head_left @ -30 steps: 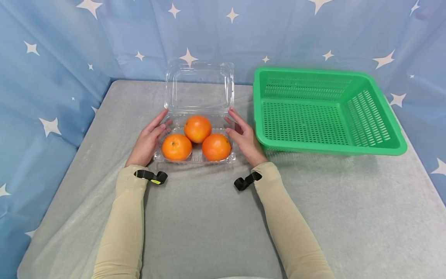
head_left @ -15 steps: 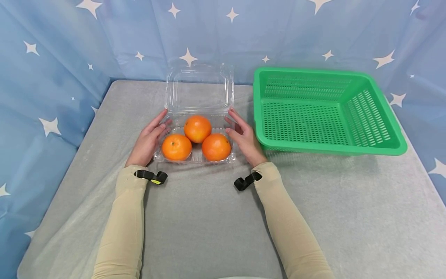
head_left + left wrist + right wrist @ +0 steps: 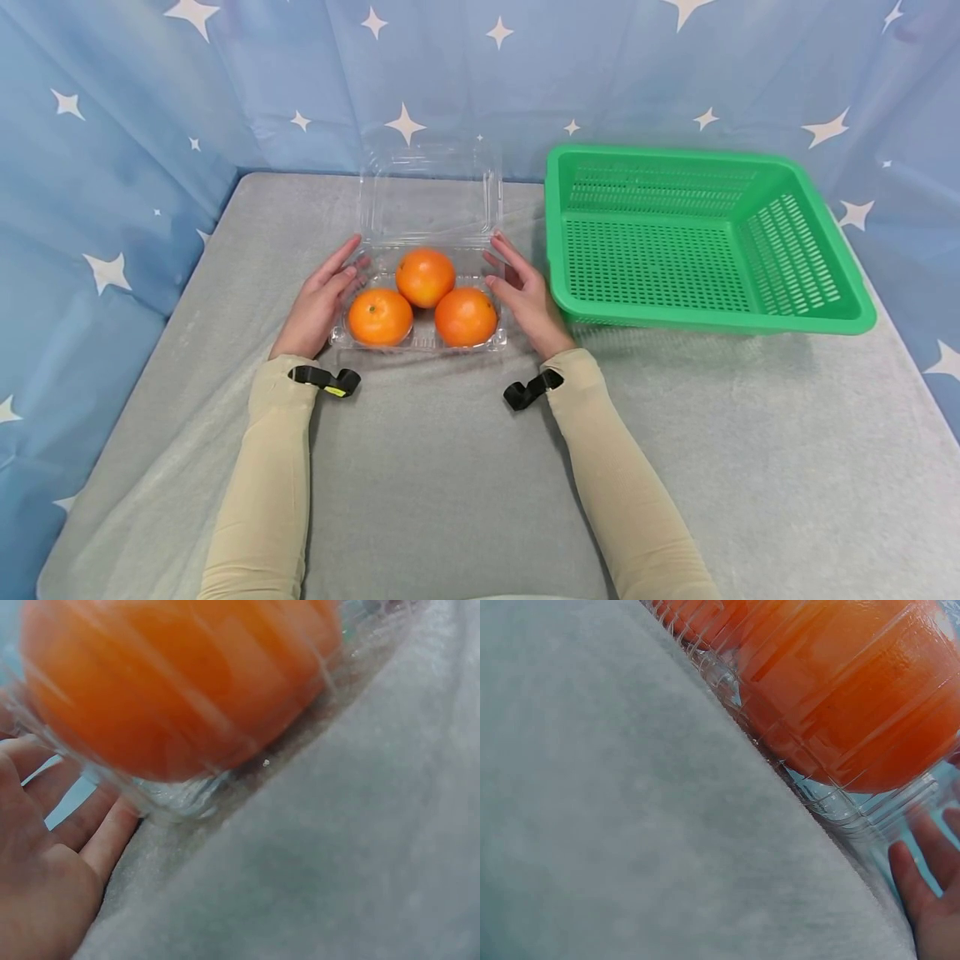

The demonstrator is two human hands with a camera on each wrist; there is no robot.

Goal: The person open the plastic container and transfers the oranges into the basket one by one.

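Observation:
On the grey cloth lies a clear plastic clamshell box (image 3: 426, 340), its hinged lid (image 3: 431, 196) raised at the back. Inside sit three oranges: one orange (image 3: 425, 277) behind, another orange (image 3: 380, 317) front left, a third orange (image 3: 466, 317) front right. My left hand (image 3: 315, 304) rests along the box's left side with fingers extended. Along the right side, my right hand (image 3: 531, 304) lies in a mirrored pose. Up close, the left wrist view has an orange (image 3: 180, 682) behind the clear wall; the right wrist view likewise shows an orange (image 3: 847, 690).
A large green plastic basket (image 3: 712, 322) with slotted walls stands to the right of my right hand, its inside visible. Grey cloth (image 3: 442, 467) covers the table. A blue curtain (image 3: 450, 75) with white stars hangs along the back and sides.
The lid has shifted slightly, its top edge now a little lower in the head view. Both hands, the oranges and the basket stay where they were.

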